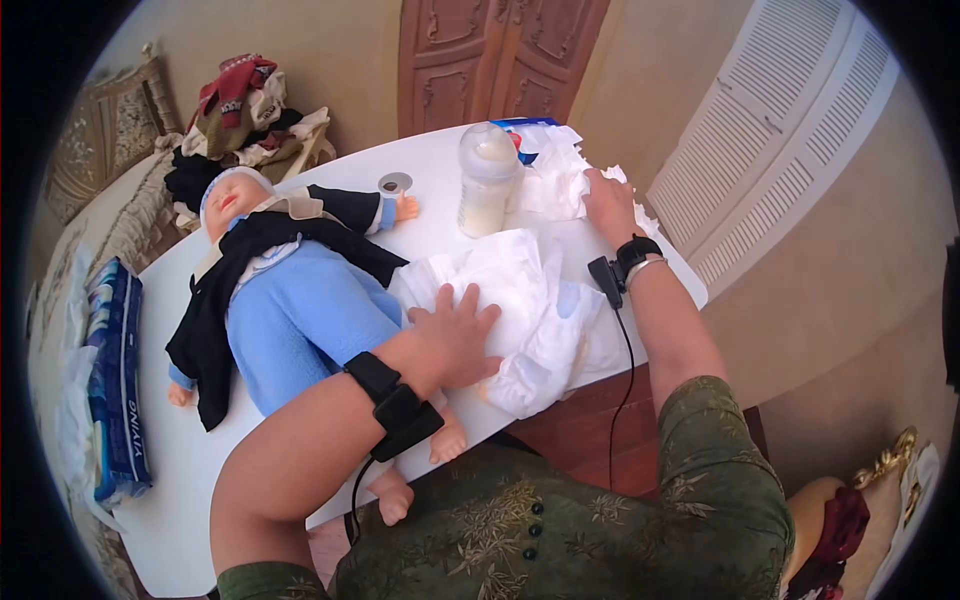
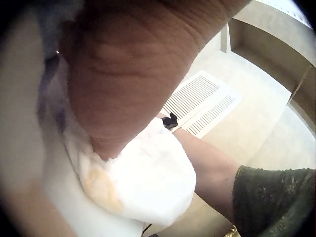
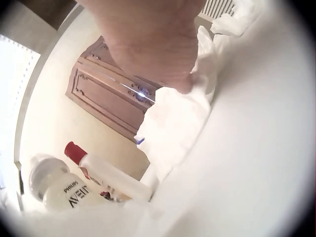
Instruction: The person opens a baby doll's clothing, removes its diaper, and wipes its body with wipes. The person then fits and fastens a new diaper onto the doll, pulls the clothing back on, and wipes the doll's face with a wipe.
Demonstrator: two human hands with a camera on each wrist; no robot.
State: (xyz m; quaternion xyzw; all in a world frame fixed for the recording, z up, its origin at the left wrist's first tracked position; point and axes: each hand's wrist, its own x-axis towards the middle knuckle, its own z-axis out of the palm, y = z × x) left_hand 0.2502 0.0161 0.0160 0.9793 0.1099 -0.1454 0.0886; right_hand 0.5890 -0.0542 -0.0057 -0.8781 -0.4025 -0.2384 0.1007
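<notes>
My left hand [image 1: 452,335] lies with spread fingers on white diapers [image 1: 500,270] beside a doll [image 1: 290,290] in blue trousers and a black top. In the left wrist view the left hand [image 2: 128,74] rests against a white diaper [image 2: 158,173] with a yellowish patch. At the table's far right, my right hand [image 1: 608,205] is at a crumpled heap of white tissue [image 1: 555,185]. The right wrist view shows the right hand [image 3: 153,44] touching that tissue [image 3: 175,123]; its fingertips are hidden, so a grip cannot be made out.
A milk bottle [image 1: 487,180] stands on the white table [image 1: 180,500] near the tissue. A red-capped bottle [image 3: 113,175] is beside it in the right wrist view. A blue diaper pack [image 1: 118,380] lies at the left edge. Clothes [image 1: 240,110] are piled behind the doll.
</notes>
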